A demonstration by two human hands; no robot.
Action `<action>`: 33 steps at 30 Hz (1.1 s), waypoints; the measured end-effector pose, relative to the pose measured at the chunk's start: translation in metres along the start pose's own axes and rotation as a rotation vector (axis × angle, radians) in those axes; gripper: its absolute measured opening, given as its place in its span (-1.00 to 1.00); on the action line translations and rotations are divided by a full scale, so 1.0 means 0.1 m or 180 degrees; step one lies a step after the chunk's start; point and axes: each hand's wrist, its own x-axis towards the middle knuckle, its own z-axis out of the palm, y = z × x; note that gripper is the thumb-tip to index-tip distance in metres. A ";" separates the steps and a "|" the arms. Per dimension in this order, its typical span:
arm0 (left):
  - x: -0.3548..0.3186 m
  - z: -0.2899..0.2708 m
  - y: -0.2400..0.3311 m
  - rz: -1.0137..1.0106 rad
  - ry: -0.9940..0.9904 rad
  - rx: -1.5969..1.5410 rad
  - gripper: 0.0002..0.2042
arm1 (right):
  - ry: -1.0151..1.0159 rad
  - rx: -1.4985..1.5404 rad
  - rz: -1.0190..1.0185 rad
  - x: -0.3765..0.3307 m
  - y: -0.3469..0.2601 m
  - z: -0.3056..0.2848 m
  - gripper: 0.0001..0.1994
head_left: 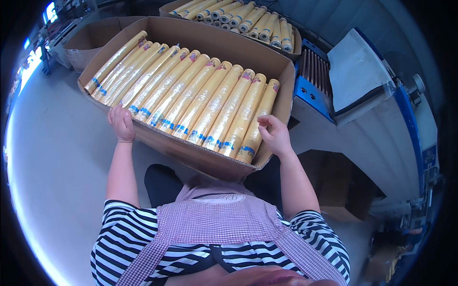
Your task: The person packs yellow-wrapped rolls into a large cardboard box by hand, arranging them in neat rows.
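While both hands brace near rim of open brown cardboard box packed with yellow wrapped rolls, left hand curls over edge, right hand rests half-open beside end roll; keep box level, rolls flush.

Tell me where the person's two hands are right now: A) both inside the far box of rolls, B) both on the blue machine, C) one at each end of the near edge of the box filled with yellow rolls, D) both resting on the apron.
C: the left hand and the right hand sit at opposite ends of the near rim of the cardboard box, next to the yellow rolls.
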 end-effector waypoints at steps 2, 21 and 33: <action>0.01 -0.02 0.00 -0.0143 -0.0203 0.0031 -0.72 | 0.0091 0.0095 -0.0085 0.01 0.06 0.00 -0.76; 0.90 0.16 1.05 -0.2635 -0.2349 0.1865 -0.52 | 0.0161 0.0387 -0.0205 -0.04 0.09 -0.09 -0.75; 1.03 0.17 0.98 -0.2361 -0.3547 0.1966 -0.62 | 0.0252 0.0588 -0.0376 -0.09 0.14 -0.06 -0.73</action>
